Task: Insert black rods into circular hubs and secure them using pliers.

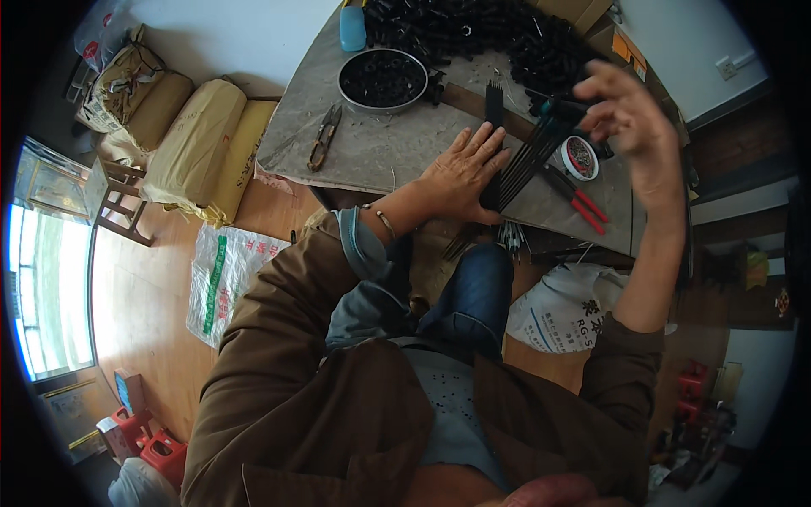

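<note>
The left hand (460,173) lies flat on the desk (372,152), fingers spread and pressing down on a row of thin black rods (507,169) that fan toward the desk's near edge. The right hand (621,106) is raised above the desk with fingers loosely curled, pinching what looks like one or a few small dark pieces; exactly what it grips is too small to tell.

The rods reach to the desk's edge, and some similar ones already hang below it by the knee. If the left palm lifts or slides, I judge the fan could scatter or roll off onto the floor. The raised hand could also drop its small piece into the lap. Red-handled pliers (579,198) lie just beside the rods and could be knocked by the right forearm.

A round metal bowl (382,80) at the far side holds small black ring-like parts. A small round tin (579,157) near the rods holds tiny dark bits. A loose heap of black parts (473,29) covers the far end, uncontained. A blue bottle (352,27) stands beside the bowl, and snips (323,137) lie to the left.
</note>
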### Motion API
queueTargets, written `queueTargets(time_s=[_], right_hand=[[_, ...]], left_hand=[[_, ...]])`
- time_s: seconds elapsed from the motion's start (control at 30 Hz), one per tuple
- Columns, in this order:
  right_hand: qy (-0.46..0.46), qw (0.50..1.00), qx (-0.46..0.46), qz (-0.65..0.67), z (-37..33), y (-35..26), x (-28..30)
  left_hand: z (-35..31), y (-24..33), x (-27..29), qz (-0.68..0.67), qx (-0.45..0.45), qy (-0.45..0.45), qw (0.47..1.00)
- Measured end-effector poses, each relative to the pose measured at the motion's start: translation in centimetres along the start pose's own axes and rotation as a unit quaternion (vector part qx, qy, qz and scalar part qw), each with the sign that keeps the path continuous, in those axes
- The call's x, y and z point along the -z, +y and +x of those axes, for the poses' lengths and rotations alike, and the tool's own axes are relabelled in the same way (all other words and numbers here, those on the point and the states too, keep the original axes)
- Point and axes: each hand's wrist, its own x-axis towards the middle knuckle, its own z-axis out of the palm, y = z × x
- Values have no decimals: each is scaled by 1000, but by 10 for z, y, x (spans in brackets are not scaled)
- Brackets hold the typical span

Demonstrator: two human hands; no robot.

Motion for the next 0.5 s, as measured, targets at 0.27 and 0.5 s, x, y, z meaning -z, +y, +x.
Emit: queueTargets(time_s=[0.27, 0.5], right_hand=[[131, 965, -147, -173, 28, 149, 7], [5, 887, -118, -447, 67, 185, -50]], left_hand=[[-14, 19, 7, -12, -8, -34, 999], [-15, 20, 16, -24, 6, -30, 999]])
